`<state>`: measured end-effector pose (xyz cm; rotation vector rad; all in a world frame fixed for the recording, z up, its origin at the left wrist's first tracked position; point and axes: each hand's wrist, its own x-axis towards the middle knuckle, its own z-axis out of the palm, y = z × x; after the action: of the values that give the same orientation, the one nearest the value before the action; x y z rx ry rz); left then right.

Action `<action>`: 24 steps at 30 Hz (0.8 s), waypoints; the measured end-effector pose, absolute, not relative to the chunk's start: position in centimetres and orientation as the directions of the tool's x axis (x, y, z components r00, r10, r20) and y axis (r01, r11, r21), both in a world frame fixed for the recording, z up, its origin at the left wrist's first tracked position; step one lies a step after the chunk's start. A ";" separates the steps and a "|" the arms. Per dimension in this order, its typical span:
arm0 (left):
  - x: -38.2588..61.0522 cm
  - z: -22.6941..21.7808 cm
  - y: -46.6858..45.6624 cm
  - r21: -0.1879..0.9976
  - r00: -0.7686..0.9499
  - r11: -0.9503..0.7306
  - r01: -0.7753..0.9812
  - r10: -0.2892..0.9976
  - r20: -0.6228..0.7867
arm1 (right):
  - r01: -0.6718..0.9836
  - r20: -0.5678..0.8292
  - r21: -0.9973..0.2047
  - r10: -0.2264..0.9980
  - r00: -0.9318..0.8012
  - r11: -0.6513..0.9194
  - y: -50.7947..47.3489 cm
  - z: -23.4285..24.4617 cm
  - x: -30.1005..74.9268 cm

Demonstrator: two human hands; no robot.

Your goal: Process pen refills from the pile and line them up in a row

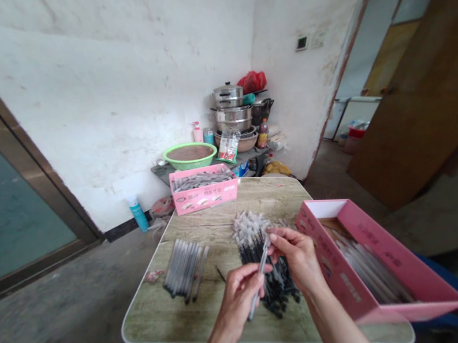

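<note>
My left hand [241, 295] is closed round a slim, translucent grey pen [262, 262], which slants up toward the right over the table. At its upper end, the fingertips of my right hand [292, 248] are pinched together; whether they hold a separate small part there I cannot make out. Beneath and behind my hands lies a heap of thin black sticks with whitish ends [250, 229], partly covered by the hands. To the left, a row of grey pens [186, 266] with dark ends lies side by side on the wood-patterned table [148, 319].
A pink box [207, 197] full of grey pens stands at the table's far edge. At the right, a larger pink box [381, 239] holds pale, slender pieces. Behind are a green basin [190, 153] and stacked steel pots [232, 112]. A blue spray can [137, 213] stands at left.
</note>
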<state>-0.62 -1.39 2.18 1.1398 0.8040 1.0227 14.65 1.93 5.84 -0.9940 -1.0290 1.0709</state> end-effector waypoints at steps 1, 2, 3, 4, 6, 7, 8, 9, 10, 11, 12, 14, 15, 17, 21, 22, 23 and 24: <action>-0.6 2.2 -1.5 0.970 0.347 0.092 -0.225 0.938 -0.009 | -0.196 0.159 -0.962 0.975 0.156 0.189 1.7 5.8 14.7; -0.5 2.3 -1.5 0.971 0.346 0.091 -0.223 0.938 -0.008 | -0.194 0.162 -0.962 0.975 0.151 0.190 1.6 5.9 14.7; -0.5 2.3 -1.6 0.971 0.343 0.086 -0.223 0.939 -0.005 | -0.192 0.165 -0.963 0.975 0.146 0.191 1.4 5.9 14.7; -0.4 2.3 -1.6 0.972 0.338 0.081 -0.223 0.941 -0.001 | -0.188 0.167 -0.963 0.976 0.143 0.192 1.3 5.9 14.7; -0.3 2.3 -1.7 0.972 0.330 0.073 -0.223 0.944 0.005 | -0.175 0.165 -0.966 0.976 0.139 0.189 1.0 6.0 14.7; -0.2 2.3 -1.7 0.972 0.325 0.069 -0.224 0.946 0.008 | -0.167 0.164 -0.968 0.977 0.136 0.185 0.9 6.0 14.7; -0.1 2.3 -1.7 0.971 0.318 0.066 -0.229 0.948 0.011 | -0.157 0.163 -0.970 0.977 0.134 0.184 0.8 6.0 14.7; -0.1 2.2 -1.8 0.970 0.309 0.064 -0.235 0.951 0.013 | -0.149 0.164 -0.972 0.978 0.131 0.183 0.7 6.0 14.6; 0.0 2.2 -1.8 0.968 0.298 0.064 -0.242 0.954 0.012 | -0.143 0.165 -0.973 0.978 0.129 0.183 0.7 5.9 14.6; 0.1 2.1 -1.9 0.966 0.285 0.064 -0.249 0.958 0.010 | -0.137 0.165 -0.974 0.978 0.128 0.182 0.6 5.9 14.6; 0.2 2.1 -2.0 0.964 0.273 0.070 -0.256 0.962 0.003 | -0.131 0.169 -0.974 0.977 0.131 0.186 0.6 5.8 14.6; 0.4 2.0 -2.2 0.957 0.259 0.101 -0.270 0.965 -0.028 | -0.113 0.188 -0.972 0.971 0.147 0.205 0.5 5.7 14.5; 0.6 1.9 -2.3 0.952 0.256 0.121 -0.279 0.965 -0.048 | -0.104 0.200 -0.971 0.967 0.158 0.217 0.4 5.6 14.4; 0.8 1.8 -2.6 0.941 0.251 0.151 -0.303 0.965 -0.074 | -0.096 0.221 -0.966 0.958 0.183 0.241 0.1 5.5 14.2; 1.2 1.8 -2.9 0.943 0.217 0.122 -0.311 0.975 -0.055 | -0.093 0.238 -0.959 0.938 0.251 0.268 -0.3 5.3 13.7; 1.3 1.9 -2.9 0.950 0.214 0.105 -0.295 0.976 -0.041 | -0.085 0.242 -0.959 0.935 0.261 0.272 -0.4 5.3 13.7; 1.3 2.0 -3.0 0.958 0.219 0.086 -0.275 0.975 -0.025 | -0.075 0.246 -0.959 0.933 0.262 0.274 -0.5 5.3 13.6; 1.2 2.0 -3.0 0.965 0.226 0.068 -0.253 0.974 -0.009 | -0.066 0.249 -0.959 0.934 0.256 0.274 -0.6 5.3 13.6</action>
<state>1.23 -2.96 2.03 1.0869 0.8737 1.1294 13.59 -0.61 5.27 -1.0491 -1.0714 0.8830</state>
